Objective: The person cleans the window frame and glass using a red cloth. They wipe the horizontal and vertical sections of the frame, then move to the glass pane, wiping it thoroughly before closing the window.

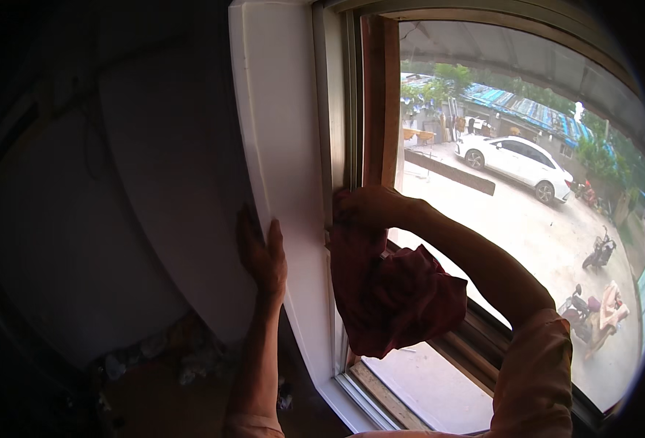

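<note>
At the left side of a window, my right hand (369,207) grips a dark red cloth (399,295) and presses it against the metal window frame (336,109). The cloth's bulk hangs below the hand, in front of the window's crossbar. My left hand (263,252) rests on the edge of the white window reveal (284,137), thumb on the white face and fingers around towards the dark wall side. It holds no loose object. The fingertips of my right hand are partly lost in shadow.
A horizontal crossbar (478,334) divides the window. A sill track (374,397) runs along the bottom. Through the glass, a white car (514,159) and motorbikes (599,249) stand in a yard. The room at left is dark, with unclear items low down.
</note>
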### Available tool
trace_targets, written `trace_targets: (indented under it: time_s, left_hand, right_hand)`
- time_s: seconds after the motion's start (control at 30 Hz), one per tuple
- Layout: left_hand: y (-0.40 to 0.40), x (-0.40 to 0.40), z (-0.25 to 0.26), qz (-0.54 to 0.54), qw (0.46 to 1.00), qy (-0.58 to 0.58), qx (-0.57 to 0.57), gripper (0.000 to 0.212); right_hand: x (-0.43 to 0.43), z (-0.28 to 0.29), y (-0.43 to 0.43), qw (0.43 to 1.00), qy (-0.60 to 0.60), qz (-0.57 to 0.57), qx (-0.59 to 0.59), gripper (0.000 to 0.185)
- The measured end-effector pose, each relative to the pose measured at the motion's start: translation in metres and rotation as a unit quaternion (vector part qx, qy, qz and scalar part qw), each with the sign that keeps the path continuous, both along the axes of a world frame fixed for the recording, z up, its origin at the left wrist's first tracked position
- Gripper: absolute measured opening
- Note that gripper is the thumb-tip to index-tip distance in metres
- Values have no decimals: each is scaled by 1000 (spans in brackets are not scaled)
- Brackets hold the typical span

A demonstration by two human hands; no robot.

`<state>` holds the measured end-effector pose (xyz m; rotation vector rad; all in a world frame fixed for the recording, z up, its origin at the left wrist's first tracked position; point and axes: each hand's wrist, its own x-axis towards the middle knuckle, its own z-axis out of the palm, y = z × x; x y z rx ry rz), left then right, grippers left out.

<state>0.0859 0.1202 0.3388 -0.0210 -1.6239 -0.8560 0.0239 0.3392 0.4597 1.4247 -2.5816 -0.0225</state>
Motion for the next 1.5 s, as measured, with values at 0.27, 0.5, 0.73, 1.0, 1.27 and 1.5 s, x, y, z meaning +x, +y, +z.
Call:
trace_targets:
  time_s: [0.27,0.5,0.73,1.0,1.27,1.5]
  left_hand:
    - [-9,4,-7,9,1000,-14,1,60]
    - [-1,1,0,-1,1000,-6,10,51]
    - [-5,8,4,-20,1000,-16,13,62]
    - [-3,6,2,-17,1000,5,13,62]
    - [-2,9,2,-23,999,-10,22,62]
    - [-10,1,-1,-9,1000,-22,9,62]
  right_hand:
    - [-13,56,52,948,-248,-199,15,38]
    - [-5,49,62,966,-177,-176,-67,25]
    - [22,33,15,994,-34,-8,-103,23]
    - [10,1,1,993,-78,-22,-88,26]
    - [7,3,-11,999,-33,-5,31,25]
    - [11,-1,-3,983,-113,-36,-136,26]
